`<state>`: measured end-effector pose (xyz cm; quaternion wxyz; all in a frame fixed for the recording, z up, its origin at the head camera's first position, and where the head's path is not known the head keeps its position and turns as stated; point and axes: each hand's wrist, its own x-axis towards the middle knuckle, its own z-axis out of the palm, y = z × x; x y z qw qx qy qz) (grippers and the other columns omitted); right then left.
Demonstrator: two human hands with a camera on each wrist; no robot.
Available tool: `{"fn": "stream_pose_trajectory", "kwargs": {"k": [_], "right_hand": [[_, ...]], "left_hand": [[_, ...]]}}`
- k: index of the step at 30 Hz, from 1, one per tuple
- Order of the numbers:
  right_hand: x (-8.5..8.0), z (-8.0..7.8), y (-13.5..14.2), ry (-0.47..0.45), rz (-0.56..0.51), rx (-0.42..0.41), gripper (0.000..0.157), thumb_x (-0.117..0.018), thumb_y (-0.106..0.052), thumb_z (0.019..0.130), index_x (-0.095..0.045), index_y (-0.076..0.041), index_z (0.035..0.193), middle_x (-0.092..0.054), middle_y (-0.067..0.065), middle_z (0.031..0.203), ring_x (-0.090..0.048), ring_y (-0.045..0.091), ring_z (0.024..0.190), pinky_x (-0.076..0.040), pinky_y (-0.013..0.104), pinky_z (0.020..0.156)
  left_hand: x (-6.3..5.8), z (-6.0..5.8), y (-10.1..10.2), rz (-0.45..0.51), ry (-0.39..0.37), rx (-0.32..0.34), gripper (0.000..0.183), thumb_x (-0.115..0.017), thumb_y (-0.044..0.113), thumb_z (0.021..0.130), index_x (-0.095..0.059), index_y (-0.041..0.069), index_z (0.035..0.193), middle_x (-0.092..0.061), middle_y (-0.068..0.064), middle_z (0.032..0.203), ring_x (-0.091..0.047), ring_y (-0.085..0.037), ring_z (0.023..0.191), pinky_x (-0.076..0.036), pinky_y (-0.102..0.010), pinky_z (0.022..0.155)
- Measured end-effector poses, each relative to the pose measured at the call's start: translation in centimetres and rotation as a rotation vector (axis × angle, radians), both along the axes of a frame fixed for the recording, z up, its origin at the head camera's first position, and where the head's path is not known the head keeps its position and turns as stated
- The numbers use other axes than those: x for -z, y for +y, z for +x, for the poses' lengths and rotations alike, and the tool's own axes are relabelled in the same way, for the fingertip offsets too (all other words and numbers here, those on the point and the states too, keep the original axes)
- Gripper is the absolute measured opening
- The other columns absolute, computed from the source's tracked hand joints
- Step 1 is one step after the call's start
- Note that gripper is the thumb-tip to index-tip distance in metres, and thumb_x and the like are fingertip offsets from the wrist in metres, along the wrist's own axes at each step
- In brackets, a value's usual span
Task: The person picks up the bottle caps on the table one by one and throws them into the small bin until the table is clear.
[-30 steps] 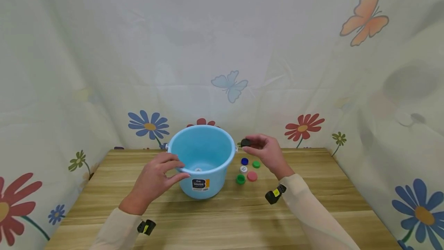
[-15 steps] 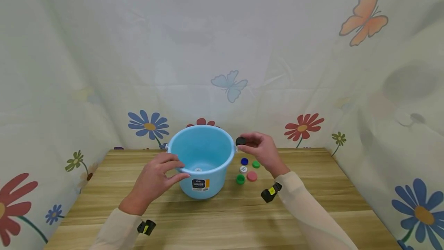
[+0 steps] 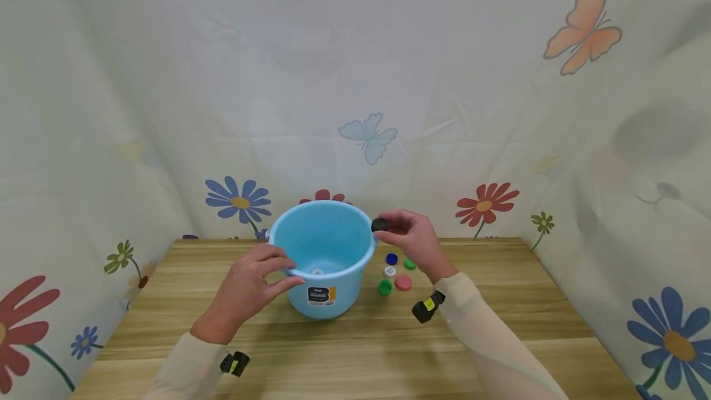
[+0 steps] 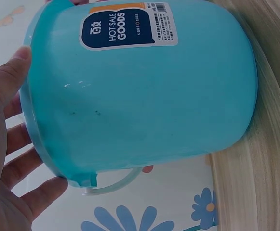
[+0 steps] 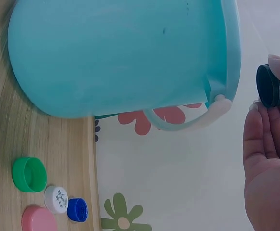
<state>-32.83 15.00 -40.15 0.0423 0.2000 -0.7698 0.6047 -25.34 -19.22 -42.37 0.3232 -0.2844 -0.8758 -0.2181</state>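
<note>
A light blue bucket (image 3: pixel 328 292) with a printed label stands upright on the wooden table. My left hand (image 3: pixel 247 286) holds its near left rim, thumb outside and fingers over the edge, as the left wrist view also shows. Between the thumb and fingers of my right hand (image 3: pixel 413 236) is a black bottle cap (image 3: pixel 379 225), pinched at the height of the bucket's right rim. In the right wrist view the black cap (image 5: pixel 270 86) appears just above the rim, apart from it, its hollow side partly visible. A white handle (image 5: pixel 212 115) hangs down the bucket's outer side.
Right of the bucket lie several loose caps: a blue one (image 3: pixel 391 258), a white one (image 3: pixel 390 271), a pink one (image 3: pixel 403 283), a dark green one (image 3: pixel 385 287) and a light green one (image 3: pixel 410 263). A flowered curtain (image 3: pixel 355 66) surrounds the wooden table (image 3: pixel 344 357).
My right hand has moved left with the black cap, from beside the bucket to its right rim. The left hand and the bucket have stayed in place.
</note>
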Motion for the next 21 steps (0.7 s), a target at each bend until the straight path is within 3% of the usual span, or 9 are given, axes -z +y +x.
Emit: {"fn": "stream_pose_trajectory", "kwargs": {"k": [21], "right_hand": [[-0.4,-0.2,-1.1,-0.004,-0.030,-0.018,0.038,-0.083,-0.021,0.088,-0.071,-0.010,0.122,-0.073,0.014,0.116,-0.072,0.028,0.102,-0.062,0.028,0.088]], "left_hand": [[-0.3,0.2,0.2,-0.003,-0.011,-0.014,0.033,-0.093,0.033,0.070,-0.082,0.013,0.093,-0.071,-0.001,0.094,-0.066,-0.019,0.092,-0.066,-0.041,0.075]]}}
